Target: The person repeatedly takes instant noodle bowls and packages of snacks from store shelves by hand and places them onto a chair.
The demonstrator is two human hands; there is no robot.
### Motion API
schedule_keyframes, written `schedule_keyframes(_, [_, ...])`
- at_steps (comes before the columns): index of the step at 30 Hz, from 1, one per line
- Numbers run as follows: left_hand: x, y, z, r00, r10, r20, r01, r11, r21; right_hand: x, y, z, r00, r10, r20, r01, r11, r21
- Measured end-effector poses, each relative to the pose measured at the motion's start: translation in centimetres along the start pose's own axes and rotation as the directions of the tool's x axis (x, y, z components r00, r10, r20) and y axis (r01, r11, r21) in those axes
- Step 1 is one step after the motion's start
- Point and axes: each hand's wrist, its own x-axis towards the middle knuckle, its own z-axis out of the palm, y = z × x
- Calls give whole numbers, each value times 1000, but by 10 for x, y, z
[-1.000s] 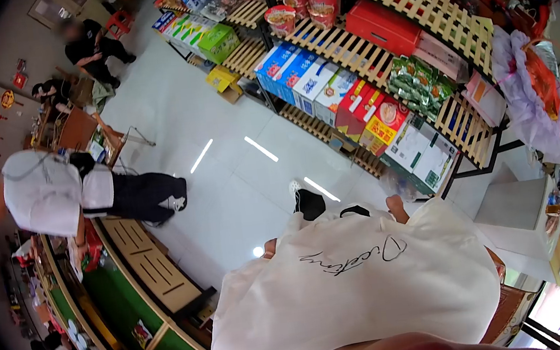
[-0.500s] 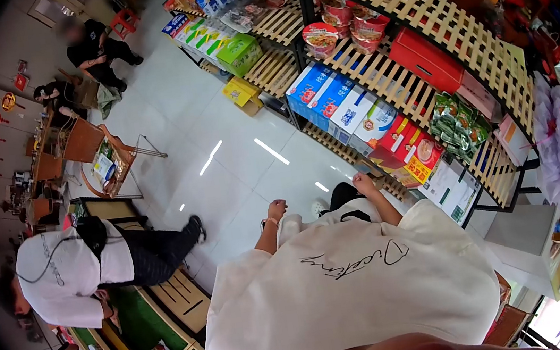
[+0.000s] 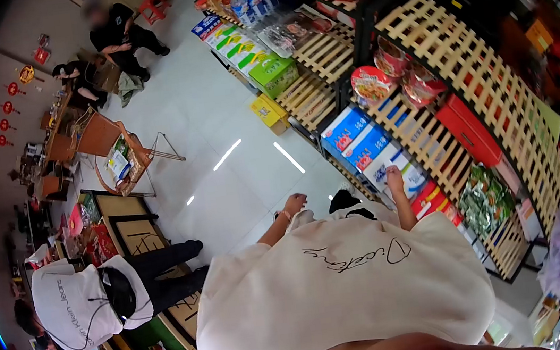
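My left hand (image 3: 295, 203) hangs in front of my body above the tiled floor, a bracelet on its wrist. Its fingers are loosely apart and hold nothing. My right hand (image 3: 394, 176) is beside the shelf, overlapping a white and blue carton (image 3: 382, 162) in view; whether it touches the carton I cannot tell. Its fingers look curled in, with nothing visible in them. Blue milk cartons (image 3: 352, 139) stand just past that hand, and red cartons (image 3: 432, 200) are close to my forearm. Above them, instant noodle bowls (image 3: 372, 84) sit on a slatted shelf (image 3: 422, 133).
A person in a white top (image 3: 72, 305) stands at the display counter on the left. Ahead are a brown chair (image 3: 130, 158) and a seated person in black (image 3: 120, 41). A yellow box (image 3: 269, 113) rests on the floor by the shelves. Bottles (image 3: 248, 0) stand farther along.
The shelves and cartons have shifted right and down in view as my body moved. My right hand now overlaps the cartons; my left hand's fingers look looser. The person in white has changed stance.
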Motion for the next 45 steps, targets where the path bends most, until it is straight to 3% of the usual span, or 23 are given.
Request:
schedule_keyframes(2, [35,50,2,987,160,-24,-158,985,70,28,-67,0,991,-121,-53,121,993,-1])
schedule_keyframes(3, [65,70,4,969,245,-44,-233,956,176,49,-84,5,997,-22,-70,32,989,148])
schedule_keyframes(5, [103,130,18,861,508,-41,-487,844,223,76,-134,9,978,-187,-92,201,961,190])
schedule_keyframes(6, [116,169,29,892,446,-71,-414,870,268,94,-145,14,983,-147,-106,173,939,298])
schedule_keyframes(8, [131,232,47,779,626,-32,-622,779,86,119,-173,21,978,-151,-147,190,931,313])
schedule_keyframes(12, [148,331,89,843,534,-67,-538,838,-88,147,-213,40,958,-37,-284,112,961,254])
schedule_keyframes(15, [177,363,105,878,451,162,-419,886,-197,151,-228,46,991,-38,-132,72,961,266])
schedule_keyframes(17, [143,396,98,820,444,362,-336,885,-322,162,-217,61,956,-64,-286,171,914,368])
schedule_keyframes(19, [183,383,111,835,490,252,-413,859,-302,172,-201,68,922,-148,-359,285,886,367])
schedule_keyframes(21, [157,400,100,897,372,240,-283,899,-334,192,-162,69,909,-111,-401,192,967,166])
schedule_keyframes(22, [158,404,94,867,346,360,-238,920,-312,182,-175,69,930,-1,-369,95,967,236])
schedule_keyframes(23, [154,406,90,873,301,385,-190,935,-299,181,-172,74,911,-8,-412,117,964,240])
schedule_keyframes(24, [157,404,84,830,310,464,-167,931,-324,163,-187,79,815,-159,-557,199,980,12])
schedule_keyframes(25, [164,398,81,797,295,527,-98,924,-369,152,-189,78,915,143,-378,38,900,433])
schedule_keyframes(26, [165,387,77,780,357,514,-142,901,-410,136,-200,84,898,117,-424,54,927,371])
schedule_keyframes(27, [173,374,69,720,422,550,-231,894,-384,128,-187,98,787,-82,-612,311,909,277])
schedule_keyframes(31, [166,330,29,638,466,612,-470,866,-170,36,-168,128,774,93,-626,108,955,275])
schedule_keyframes(32, [152,324,19,667,402,627,-483,874,-46,7,-193,135,743,369,-558,-48,861,506])
schedule_keyframes(33, [154,312,10,643,316,698,-489,871,56,-13,-164,145,760,354,-545,-35,860,510])
schedule_keyframes(36, [137,288,-5,534,1,845,-302,934,189,-84,-174,169,633,647,-424,-197,665,721])
schedule_keyframes(37, [135,276,-3,531,-8,847,-363,901,236,-104,-185,172,601,719,-349,-222,570,791])
schedule_keyframes(40, [93,275,3,491,-99,866,-334,896,292,-149,-174,188,498,774,-390,-236,554,798])
schedule_keyframes(45, [36,293,45,269,-230,935,-462,822,334,-211,-176,184,450,740,-500,47,539,841])
